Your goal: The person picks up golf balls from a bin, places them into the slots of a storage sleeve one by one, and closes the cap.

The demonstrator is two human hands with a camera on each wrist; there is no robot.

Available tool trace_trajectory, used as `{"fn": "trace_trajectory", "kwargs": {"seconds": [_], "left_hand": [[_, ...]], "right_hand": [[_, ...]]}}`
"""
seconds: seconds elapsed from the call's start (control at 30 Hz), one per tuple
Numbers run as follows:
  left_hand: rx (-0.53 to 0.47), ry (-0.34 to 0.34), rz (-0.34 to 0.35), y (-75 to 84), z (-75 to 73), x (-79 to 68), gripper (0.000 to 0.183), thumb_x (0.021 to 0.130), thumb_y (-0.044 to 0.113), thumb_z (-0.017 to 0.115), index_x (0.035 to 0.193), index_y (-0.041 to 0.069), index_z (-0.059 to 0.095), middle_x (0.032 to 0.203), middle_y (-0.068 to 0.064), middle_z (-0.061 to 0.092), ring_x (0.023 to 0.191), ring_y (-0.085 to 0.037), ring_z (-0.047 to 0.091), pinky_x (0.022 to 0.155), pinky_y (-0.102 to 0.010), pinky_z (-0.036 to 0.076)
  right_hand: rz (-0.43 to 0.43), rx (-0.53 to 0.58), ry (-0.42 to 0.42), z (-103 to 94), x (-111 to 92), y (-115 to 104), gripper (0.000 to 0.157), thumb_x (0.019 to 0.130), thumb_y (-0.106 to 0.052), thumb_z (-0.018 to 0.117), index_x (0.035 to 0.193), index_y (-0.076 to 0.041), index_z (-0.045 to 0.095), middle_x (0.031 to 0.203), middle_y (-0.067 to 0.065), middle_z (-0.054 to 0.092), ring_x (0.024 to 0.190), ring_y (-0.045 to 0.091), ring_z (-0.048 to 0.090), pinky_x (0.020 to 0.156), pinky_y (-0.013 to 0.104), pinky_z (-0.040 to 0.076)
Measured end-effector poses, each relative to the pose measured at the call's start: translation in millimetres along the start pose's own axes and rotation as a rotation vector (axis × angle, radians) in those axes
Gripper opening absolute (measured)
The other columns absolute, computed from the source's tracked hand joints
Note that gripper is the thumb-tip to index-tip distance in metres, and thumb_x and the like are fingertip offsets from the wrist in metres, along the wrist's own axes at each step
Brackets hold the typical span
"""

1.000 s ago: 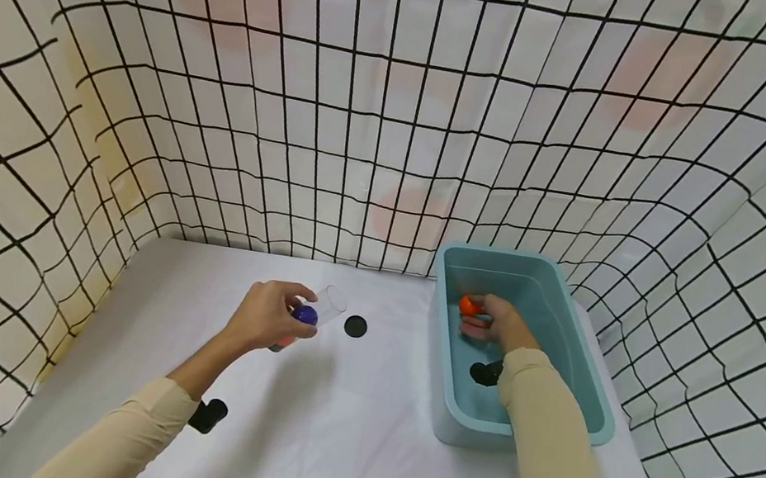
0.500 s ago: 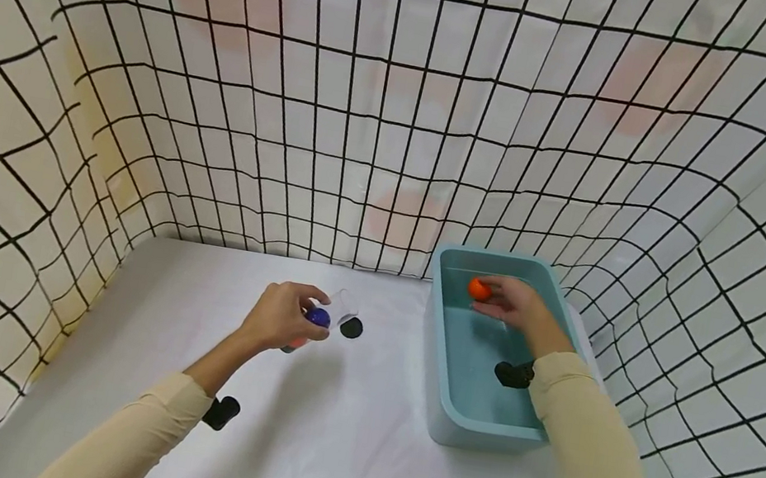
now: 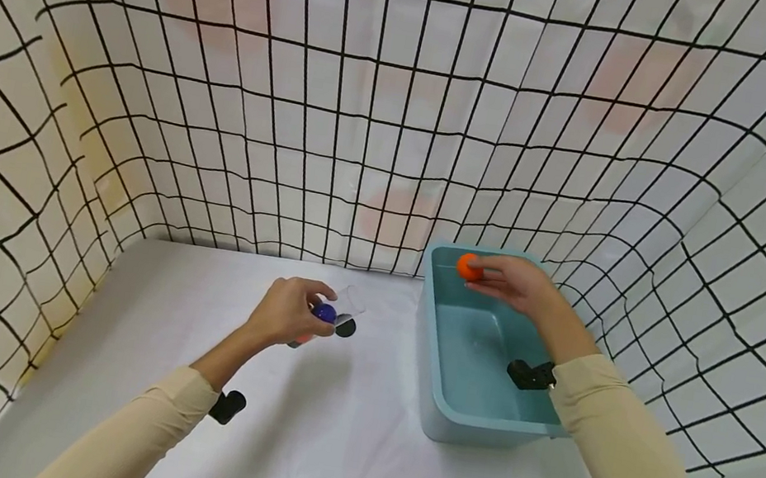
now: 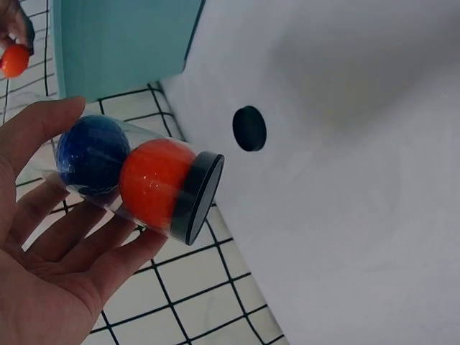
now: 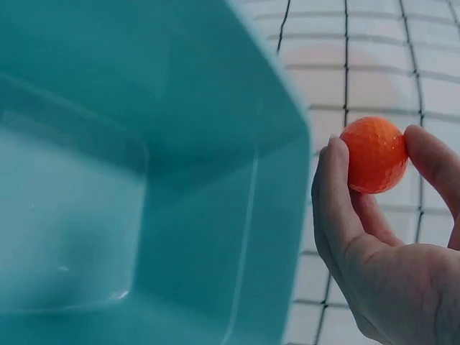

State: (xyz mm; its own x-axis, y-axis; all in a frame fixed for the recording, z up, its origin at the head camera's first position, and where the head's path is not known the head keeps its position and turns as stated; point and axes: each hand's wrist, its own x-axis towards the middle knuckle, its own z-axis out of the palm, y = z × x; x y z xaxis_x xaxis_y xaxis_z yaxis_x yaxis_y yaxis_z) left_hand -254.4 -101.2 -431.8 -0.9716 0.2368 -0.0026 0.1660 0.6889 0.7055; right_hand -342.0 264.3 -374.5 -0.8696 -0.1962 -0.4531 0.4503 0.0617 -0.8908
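The right hand (image 3: 517,284) has risen, pinching an orange ball (image 3: 469,267); the left hand (image 3: 287,313) grips and partly hides a clear tube (image 3: 348,305).

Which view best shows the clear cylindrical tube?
Left wrist: the tube appears large, its blue ball, orange ball and round black cap distinct. Head shows it small, partly hidden by the left hand; right wrist doesn't show it.

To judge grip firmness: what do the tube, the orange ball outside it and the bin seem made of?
Tube: probably clear, glossy plastic, since the blue ball shows through; glass isn't ruled out.
Outer ball: likely hard plastic or rubber, dimpled with small glints.
Bin: seemingly smooth moulded plastic, judging by its even teal colour, rounded corners and soft highlights.
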Motion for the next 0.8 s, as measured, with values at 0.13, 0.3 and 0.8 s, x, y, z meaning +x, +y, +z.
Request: {"fn": "trace_trajectory", "kwargs": {"seconds": [0.13,0.3,0.8], "left_hand": [[0.009,0.001,0.013,3.8,-0.4,1.1,0.04,0.075,0.02,0.086,0.113,0.013,0.075,0.104,-0.014,0.077,0.085,-0.023,0.073,0.066,-0.032,0.061],[0.001,-0.011,0.017,10.6,2.3,3.4,0.04,0.075,0.02,0.087,0.113,0.013,0.075,0.105,-0.014,0.076,0.088,-0.024,0.073,0.069,-0.034,0.062],[0.014,-0.025,0.034,20.4,10.0,9.1,0.042,0.074,0.024,0.091,0.112,0.014,0.076,0.102,-0.013,0.076,0.083,-0.024,0.071,0.068,-0.033,0.061]], "right_hand": [[-0.066,-0.132,-0.085,21.5,-13.3,-10.2,0.049,0.098,-0.007,0.064,0.14,0.011,0.047,0.117,0.009,0.068,0.105,0.021,0.07,0.103,0.039,0.053],[-0.08,-0.173,-0.136,50.8,-22.3,-14.9,0.043,0.098,-0.005,0.062,0.137,0.01,0.05,0.121,0.012,0.066,0.109,0.026,0.067,0.103,0.043,0.052],[-0.002,-0.283,-0.171,108.8,-12.3,8.5,0.042,0.094,-0.015,0.071,0.13,0.003,0.06,0.128,0.021,0.065,0.101,0.03,0.071,0.093,0.041,0.059]]}}
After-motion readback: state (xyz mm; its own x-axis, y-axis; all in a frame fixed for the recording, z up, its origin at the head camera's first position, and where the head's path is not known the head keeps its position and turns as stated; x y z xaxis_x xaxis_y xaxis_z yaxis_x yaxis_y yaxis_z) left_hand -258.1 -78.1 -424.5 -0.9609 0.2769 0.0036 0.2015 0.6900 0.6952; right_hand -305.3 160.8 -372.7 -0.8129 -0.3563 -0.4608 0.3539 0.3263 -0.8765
